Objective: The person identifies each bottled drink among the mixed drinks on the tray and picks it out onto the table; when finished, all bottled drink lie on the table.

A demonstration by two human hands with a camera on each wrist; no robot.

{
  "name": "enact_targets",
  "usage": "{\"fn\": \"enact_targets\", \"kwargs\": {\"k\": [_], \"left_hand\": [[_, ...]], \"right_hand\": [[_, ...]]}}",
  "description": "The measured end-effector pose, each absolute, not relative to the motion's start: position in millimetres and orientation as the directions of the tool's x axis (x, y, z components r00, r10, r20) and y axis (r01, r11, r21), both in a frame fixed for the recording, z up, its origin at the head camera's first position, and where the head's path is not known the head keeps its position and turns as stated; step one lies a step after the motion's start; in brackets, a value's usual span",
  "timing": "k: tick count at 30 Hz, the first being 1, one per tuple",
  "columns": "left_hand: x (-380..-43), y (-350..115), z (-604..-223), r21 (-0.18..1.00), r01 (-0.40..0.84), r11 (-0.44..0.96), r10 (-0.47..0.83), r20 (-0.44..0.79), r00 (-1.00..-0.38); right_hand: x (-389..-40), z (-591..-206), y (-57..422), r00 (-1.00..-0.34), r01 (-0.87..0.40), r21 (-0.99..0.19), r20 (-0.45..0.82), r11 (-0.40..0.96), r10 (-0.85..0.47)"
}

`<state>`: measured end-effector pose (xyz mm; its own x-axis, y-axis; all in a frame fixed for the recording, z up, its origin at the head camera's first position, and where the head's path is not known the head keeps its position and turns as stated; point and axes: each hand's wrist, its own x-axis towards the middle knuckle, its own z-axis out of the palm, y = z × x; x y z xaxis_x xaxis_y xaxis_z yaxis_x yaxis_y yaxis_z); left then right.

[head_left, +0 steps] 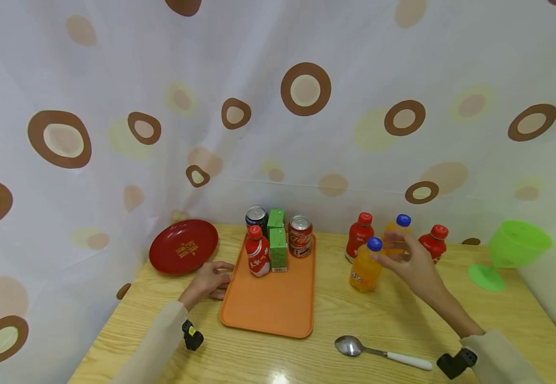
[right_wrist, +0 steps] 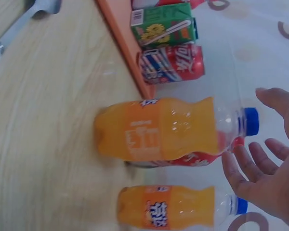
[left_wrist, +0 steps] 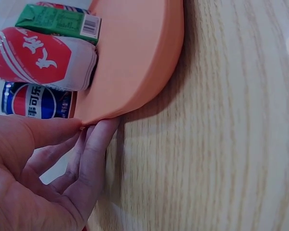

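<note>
My left hand [head_left: 209,280] pinches the left rim of an orange tray [head_left: 268,314], thumb on the edge and fingers against its side and underside. On the tray stand a red-and-white bottle [head_left: 258,255], two green juice boxes [head_left: 278,250], a dark blue cola can [head_left: 257,216] and a red cola can [head_left: 300,237]. My right hand [head_left: 414,264] is spread beside the blue cap of the nearer orange soda bottle [head_left: 366,269]. In the right wrist view, thumb and fingers stand apart around that cap [right_wrist: 251,121], with a gap visible. A second orange soda bottle [right_wrist: 166,207] is partly behind the hand.
Two red bottles, one on the left [head_left: 359,237] and one on the right [head_left: 435,242], flank the soda bottles. A spoon [head_left: 383,353] lies at the front. A red plate [head_left: 184,246] is at the back left; a green plastic goblet [head_left: 517,245] is at the right.
</note>
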<state>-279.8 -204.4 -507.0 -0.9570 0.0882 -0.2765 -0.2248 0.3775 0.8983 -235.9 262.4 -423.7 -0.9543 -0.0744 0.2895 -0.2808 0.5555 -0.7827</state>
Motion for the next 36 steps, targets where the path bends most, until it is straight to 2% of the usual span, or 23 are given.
{"fn": "enact_targets", "kwargs": {"k": [8,17,27,36], "left_hand": [[-280.5,-203.0,-510.9,0.897,-0.231,0.377,0.078,-0.279,-0.957],[-283.1,-202.9,-510.9,0.895,-0.241,0.375,0.066,-0.285,-0.956],[-283.9,-203.6,-505.0,0.891,-0.233,0.389,0.074,-0.283,-0.956],[-284.4,-204.7,-504.4,0.887,-0.261,0.38,0.073,-0.31,-0.948]], "right_hand": [[-245.2,-413.1,246.2,-0.895,-0.393,-0.722,0.442,0.57,-0.058],[-261.9,-404.8,223.4,-0.865,-0.474,-0.742,0.494,0.474,-0.092],[-279.7,-409.6,172.8,-0.852,-0.52,-0.773,0.5,0.363,-0.155],[-296.4,-425.6,121.2,-0.869,-0.49,-0.817,0.429,0.304,-0.247]]}}
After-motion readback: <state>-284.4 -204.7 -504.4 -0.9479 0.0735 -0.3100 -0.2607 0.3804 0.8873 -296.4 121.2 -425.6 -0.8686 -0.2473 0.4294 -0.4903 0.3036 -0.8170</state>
